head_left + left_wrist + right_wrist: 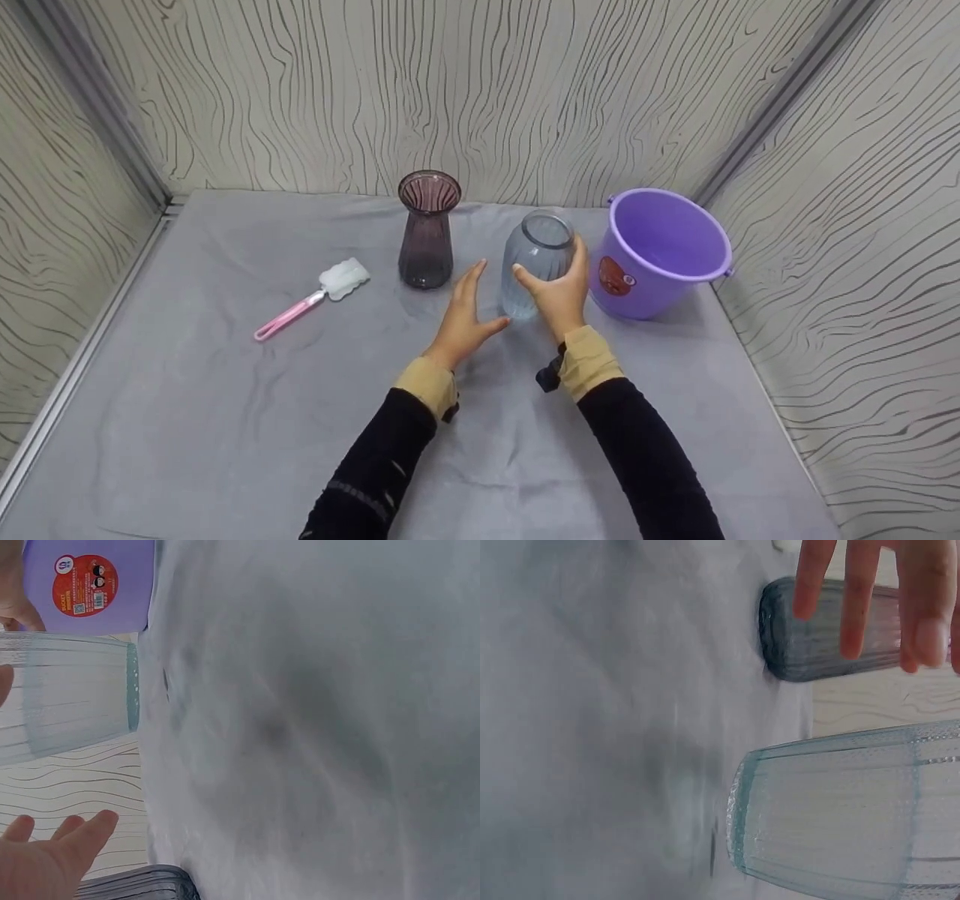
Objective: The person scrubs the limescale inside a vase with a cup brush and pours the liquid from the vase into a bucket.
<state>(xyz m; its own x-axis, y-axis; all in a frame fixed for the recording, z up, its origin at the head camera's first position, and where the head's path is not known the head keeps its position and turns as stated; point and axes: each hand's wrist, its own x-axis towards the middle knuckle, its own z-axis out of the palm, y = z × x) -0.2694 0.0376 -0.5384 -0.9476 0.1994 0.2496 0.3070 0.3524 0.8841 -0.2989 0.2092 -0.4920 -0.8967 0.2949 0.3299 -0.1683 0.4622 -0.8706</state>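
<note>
Gripping blue vase (534, 257) w/ R hand (562, 296) (some fingers hidden).

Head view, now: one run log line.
right hand: grips bluish vase | left hand: empty, near it | purple vase: upright | bucket: upright | brush: lying

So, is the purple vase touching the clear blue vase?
Apart: the head view shows grey cloth plainly between the purple vase and the clear blue vase.

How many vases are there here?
2: a purple vase, left of the other, and a bluish vase held by the right hand, next to the bucket.
</note>
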